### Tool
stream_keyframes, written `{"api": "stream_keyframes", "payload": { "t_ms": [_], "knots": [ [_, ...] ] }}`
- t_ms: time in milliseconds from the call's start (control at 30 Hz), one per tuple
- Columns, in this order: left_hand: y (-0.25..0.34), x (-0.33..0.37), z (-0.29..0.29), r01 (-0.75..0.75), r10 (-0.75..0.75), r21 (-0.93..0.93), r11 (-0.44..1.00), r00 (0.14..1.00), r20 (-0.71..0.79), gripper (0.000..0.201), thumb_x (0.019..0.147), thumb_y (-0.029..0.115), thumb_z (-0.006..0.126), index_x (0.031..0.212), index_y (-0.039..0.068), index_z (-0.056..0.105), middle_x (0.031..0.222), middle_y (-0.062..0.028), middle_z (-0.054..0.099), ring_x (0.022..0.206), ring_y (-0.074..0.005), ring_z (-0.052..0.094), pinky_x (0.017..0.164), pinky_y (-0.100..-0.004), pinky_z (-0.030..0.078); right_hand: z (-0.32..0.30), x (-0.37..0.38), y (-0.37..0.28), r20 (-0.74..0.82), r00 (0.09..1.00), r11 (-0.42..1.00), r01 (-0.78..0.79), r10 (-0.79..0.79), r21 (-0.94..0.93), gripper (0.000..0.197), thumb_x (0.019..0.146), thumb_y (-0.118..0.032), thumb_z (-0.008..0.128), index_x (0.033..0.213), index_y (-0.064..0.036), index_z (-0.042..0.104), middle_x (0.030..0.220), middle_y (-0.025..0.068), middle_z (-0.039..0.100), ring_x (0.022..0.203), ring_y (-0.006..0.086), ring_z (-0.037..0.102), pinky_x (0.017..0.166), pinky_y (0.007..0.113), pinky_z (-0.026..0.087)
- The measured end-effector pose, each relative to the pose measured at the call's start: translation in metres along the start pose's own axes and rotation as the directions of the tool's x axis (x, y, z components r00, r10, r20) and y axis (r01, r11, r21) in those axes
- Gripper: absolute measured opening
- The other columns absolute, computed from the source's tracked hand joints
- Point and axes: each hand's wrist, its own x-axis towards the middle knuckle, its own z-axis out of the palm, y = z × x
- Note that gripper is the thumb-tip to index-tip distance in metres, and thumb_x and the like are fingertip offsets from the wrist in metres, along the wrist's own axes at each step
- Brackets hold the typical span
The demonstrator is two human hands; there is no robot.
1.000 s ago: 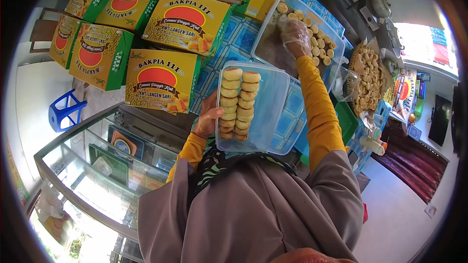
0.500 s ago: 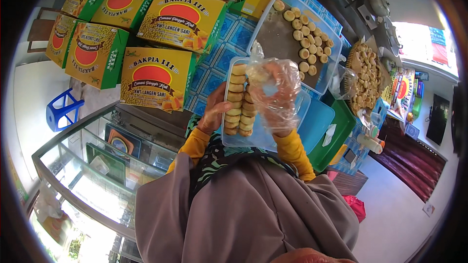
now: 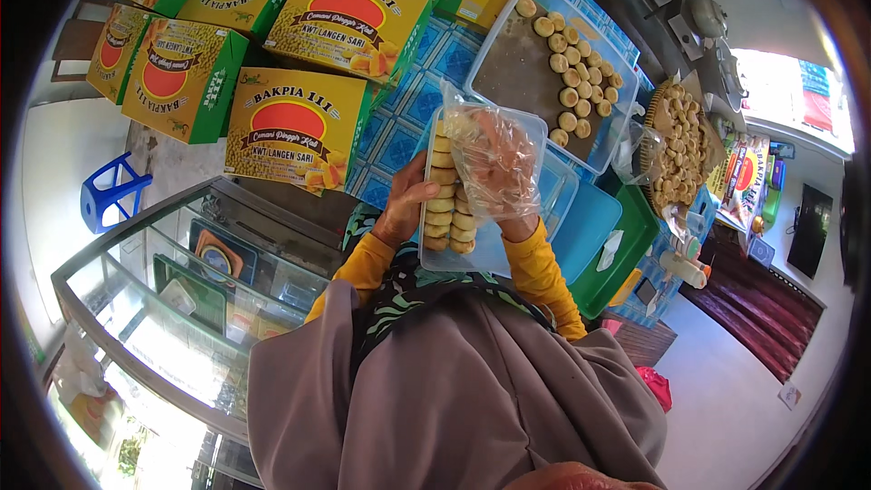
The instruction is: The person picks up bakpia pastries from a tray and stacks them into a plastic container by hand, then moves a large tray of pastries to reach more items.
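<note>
A clear plastic container (image 3: 491, 250) in front of me holds round, flat golden pastries (image 3: 439, 204) standing on edge in two rows along its left side. My left hand (image 3: 399, 209) grips the container's left wall, the thumb lying over the rim against the pastries. My right hand (image 3: 501, 159) is covered by a loose clear plastic bag (image 3: 481, 183) and reaches into the container over the right-hand row. Crinkled plastic blurs its fingers, so whether they hold a pastry cannot be made out. The upper part of that row is hidden under the hand.
Beyond stands a large clear bin (image 3: 513, 59) with loose pastries on its brown base. A woven basket (image 3: 676, 145) heaped with pastries is at right. Yellow-green boxes (image 3: 295, 127) stack at left above a glass display case (image 3: 154, 308). Blue (image 3: 588, 227) and green trays (image 3: 626, 259) lie to the right.
My right hand in the plastic has moved a little left and lower into the container, over the right-hand row. My left hand keeps its grip on the container's side.
</note>
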Motion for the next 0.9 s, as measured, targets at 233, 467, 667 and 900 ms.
{"api": "stream_keyframes", "payload": {
  "t_ms": [233,467,667,900],
  "knots": [
    [0.001,-0.001,0.002,-0.036,0.036,0.002,0.999,0.999,-0.01,0.077,0.075,0.035,0.066,0.134,-0.005,0.038,0.123,-0.0155,0.055,0.112,-0.0245,0.056,0.101,-0.0363,0.042,0.002,-0.005,0.003,0.126,0.989,0.983,-0.094,0.074,0.155,0.037,0.086,-0.013,0.062,0.122,-0.008,0.057,0.12,0.0097,0.06,0.103,0.0298,0.059,0.088,0.038,0.047],
    [0.0,-0.005,0.007,-0.021,0.021,-0.014,1.0,1.0,-0.016,0.078,0.073,0.033,0.069,0.135,-0.004,0.038,0.122,-0.0155,0.055,0.112,-0.0245,0.056,0.101,-0.0358,0.042,-0.001,-0.011,0.001,0.089,0.996,0.988,0.024,-0.011,-0.151,0.046,0.078,-0.017,0.067,0.121,-0.0076,0.056,0.109,0.014,0.062,0.094,0.0345,0.059,0.079,0.043,0.047],
    [-0.003,-0.003,0.006,0.001,-0.001,-0.003,1.0,1.0,0.017,0.078,0.073,0.033,0.069,0.135,-0.004,0.039,0.121,-0.0146,0.055,0.108,-0.0236,0.057,0.098,-0.0364,0.044,-0.001,-0.011,-0.009,0.008,0.984,0.983,-0.177,0.177,0.056,0.039,0.077,-0.015,0.066,0.115,-0.0072,0.06,0.097,0.0135,0.062,0.09,0.0342,0.058,0.075,0.043,0.046],
    [-0.004,0.003,0.003,0.002,-0.001,-0.02,1.0,0.999,0.041,0.075,0.075,0.035,0.066,0.135,-0.003,0.039,0.121,-0.0162,0.055,0.105,-0.025,0.059,0.095,-0.0382,0.047,-0.017,-0.023,-0.003,-0.033,0.999,0.996,-0.042,0.039,-0.077,0.037,0.079,-0.014,0.067,0.115,-0.0061,0.061,0.114,0.015,0.06,0.108,0.0302,0.056,0.088,0.041,0.044]
  ]
}}
